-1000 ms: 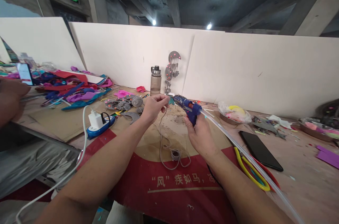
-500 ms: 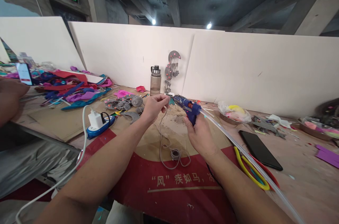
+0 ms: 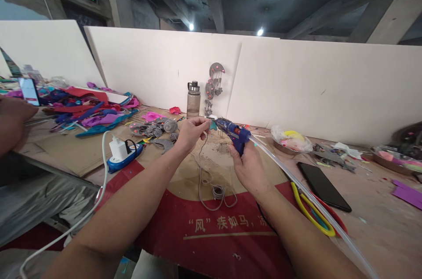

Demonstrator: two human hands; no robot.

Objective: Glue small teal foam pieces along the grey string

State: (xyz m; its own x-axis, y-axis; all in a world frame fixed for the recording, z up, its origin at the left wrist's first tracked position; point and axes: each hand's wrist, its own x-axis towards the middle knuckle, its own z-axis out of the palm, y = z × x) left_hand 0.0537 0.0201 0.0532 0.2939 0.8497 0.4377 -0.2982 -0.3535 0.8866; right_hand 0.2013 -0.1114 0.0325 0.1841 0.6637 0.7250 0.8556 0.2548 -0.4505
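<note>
My left hand (image 3: 193,133) is closed in a pinch on a thin grey cord (image 3: 200,169), which runs down to a small coil on the red and tan board. My right hand (image 3: 249,167) is wrapped round the handle of a blue glue gun (image 3: 235,133). A long clear glue stick (image 3: 296,173) sticks out of the gun's back end. The nozzle points left, close to my left fingertips; whether it touches the cord cannot be seen. A small teal piece (image 3: 213,125) shows between the fingertips and the nozzle, and I cannot tell what holds it.
Left of my arm lies a blue power strip (image 3: 125,159) with a white plug. A water bottle (image 3: 193,100) stands by the white partition. On the right are a black phone (image 3: 325,186) and yellow-and-red-handled scissors (image 3: 311,213). Another person's hand (image 3: 15,114) is far left.
</note>
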